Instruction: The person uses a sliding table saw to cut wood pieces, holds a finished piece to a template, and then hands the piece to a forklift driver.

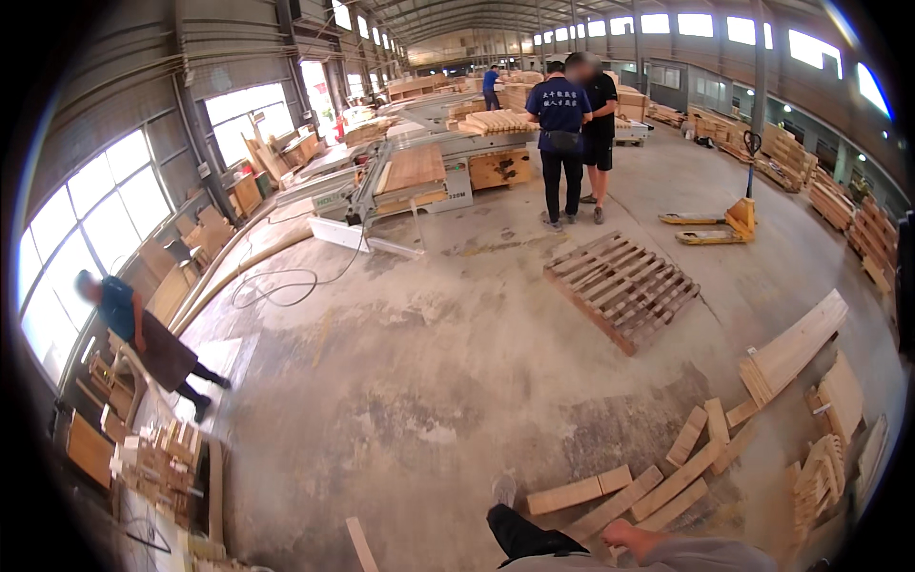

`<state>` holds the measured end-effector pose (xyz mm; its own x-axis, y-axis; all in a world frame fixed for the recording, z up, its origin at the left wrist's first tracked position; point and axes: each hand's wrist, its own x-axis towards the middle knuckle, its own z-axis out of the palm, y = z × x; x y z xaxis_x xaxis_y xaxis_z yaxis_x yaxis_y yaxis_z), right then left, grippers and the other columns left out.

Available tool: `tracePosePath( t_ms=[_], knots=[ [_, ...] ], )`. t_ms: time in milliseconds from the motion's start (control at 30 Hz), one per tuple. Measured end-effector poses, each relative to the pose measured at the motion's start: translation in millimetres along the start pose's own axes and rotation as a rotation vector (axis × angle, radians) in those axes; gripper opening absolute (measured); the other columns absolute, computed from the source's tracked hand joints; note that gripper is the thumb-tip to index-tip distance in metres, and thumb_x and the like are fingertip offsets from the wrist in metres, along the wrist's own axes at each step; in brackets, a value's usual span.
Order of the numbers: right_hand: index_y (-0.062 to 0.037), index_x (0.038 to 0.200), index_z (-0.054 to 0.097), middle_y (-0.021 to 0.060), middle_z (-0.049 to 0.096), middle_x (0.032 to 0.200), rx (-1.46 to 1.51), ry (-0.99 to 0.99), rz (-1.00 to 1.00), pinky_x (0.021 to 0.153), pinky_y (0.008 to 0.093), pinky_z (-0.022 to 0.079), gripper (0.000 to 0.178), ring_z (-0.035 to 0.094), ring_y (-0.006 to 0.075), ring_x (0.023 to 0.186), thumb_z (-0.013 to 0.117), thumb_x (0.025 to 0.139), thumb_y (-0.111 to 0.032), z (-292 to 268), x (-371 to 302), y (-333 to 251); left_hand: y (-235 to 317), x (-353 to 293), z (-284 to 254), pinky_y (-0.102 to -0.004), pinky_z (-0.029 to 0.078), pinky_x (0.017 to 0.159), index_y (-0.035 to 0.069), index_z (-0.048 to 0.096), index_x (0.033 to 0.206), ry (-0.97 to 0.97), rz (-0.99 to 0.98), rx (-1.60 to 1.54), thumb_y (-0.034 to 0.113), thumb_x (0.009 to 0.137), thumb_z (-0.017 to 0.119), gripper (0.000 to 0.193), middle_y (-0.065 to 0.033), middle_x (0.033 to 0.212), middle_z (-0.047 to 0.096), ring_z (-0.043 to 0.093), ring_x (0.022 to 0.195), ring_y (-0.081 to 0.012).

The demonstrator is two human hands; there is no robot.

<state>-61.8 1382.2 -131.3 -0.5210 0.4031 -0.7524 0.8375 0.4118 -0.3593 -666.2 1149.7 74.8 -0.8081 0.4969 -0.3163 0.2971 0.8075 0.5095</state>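
My right hand [624,537] shows at the lower edge, coming from a grey sleeve [710,555]. Its fingers are curled in, and I see nothing in them. In the picture it lies just beside loose wooden boards [610,510] on the floor; I cannot see it touching them. My left hand is out of view. One black trouser leg [527,534] and a shoe [503,490] of mine appear to the left of the boards.
A wooden pallet [624,289] and a yellow pallet jack [734,225] stand ahead right. Two people [562,119] stand by a sliding table saw [415,176]. Another person [143,329] is at left, near stacked wood pieces [167,467]. A hose [276,286] loops over the concrete floor.
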Motion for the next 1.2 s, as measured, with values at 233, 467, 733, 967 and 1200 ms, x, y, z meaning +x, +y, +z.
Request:
tracePosePath(
  t_ms=[233,467,733,967,1200],
  knots=[
    [-0.0062,0.099,0.075,0.0157,0.073,0.101,-0.28,0.014,-0.054,0.076,0.0456,0.053,0.03,0.069,0.0361,0.085,0.053,0.094,-0.027,-273,166,-32,116,115,70,-0.0494,0.052,0.082,-0.001,0.058,0.12,-0.015,0.094,0.147,0.026,0.084,0.073,0.047,-0.0245,0.101,0.067,0.065,0.093,-0.0426],
    [-0.0042,0.102,0.072,0.0137,0.072,0.085,0.692,0.495,0.082,0.073,0.0399,0.053,0.029,0.068,0.0283,0.077,0.059,0.09,-0.028,-586,215,-102,314,270,102,-0.0489,0.052,0.081,-0.003,0.061,0.115,-0.107,0.124,0.143,0.028,0.083,0.074,0.046,-0.0246,0.097,0.067,0.066,0.092,-0.0422],
    [-0.0122,0.092,0.073,0.0119,0.073,0.086,-0.17,0.654,0.043,0.072,0.045,0.055,0.022,0.07,0.0277,0.075,0.057,0.089,-0.027,-637,330,62,552,485,170,-0.0484,0.052,0.079,-0.004,0.063,0.11,-0.155,0.339,0.105,0.03,0.082,0.074,0.046,-0.0247,0.093,0.067,0.067,0.09,-0.0418],
    [-0.0168,0.098,0.075,0.0064,0.074,0.099,0.332,0.234,0.371,0.075,0.0435,0.056,0.021,0.071,0.0275,0.092,0.063,0.085,-0.027,-675,357,155,841,668,211,-0.0483,0.053,0.081,-0.001,0.063,0.111,-0.087,0.772,0.041,0.032,0.08,0.077,0.048,-0.0224,0.097,0.067,0.065,0.092,-0.0426],
    [-0.0172,0.098,0.076,0.0062,0.074,0.099,0.384,0.213,0.449,0.076,0.0435,0.056,0.021,0.071,0.0269,0.094,0.062,0.086,-0.027,-948,459,239,1099,752,279,-0.0482,0.053,0.078,0.003,0.063,0.115,-0.184,0.825,-0.159,0.026,0.082,0.075,0.042,-0.0203,0.093,0.068,0.066,0.088,-0.0397]
  ],
)
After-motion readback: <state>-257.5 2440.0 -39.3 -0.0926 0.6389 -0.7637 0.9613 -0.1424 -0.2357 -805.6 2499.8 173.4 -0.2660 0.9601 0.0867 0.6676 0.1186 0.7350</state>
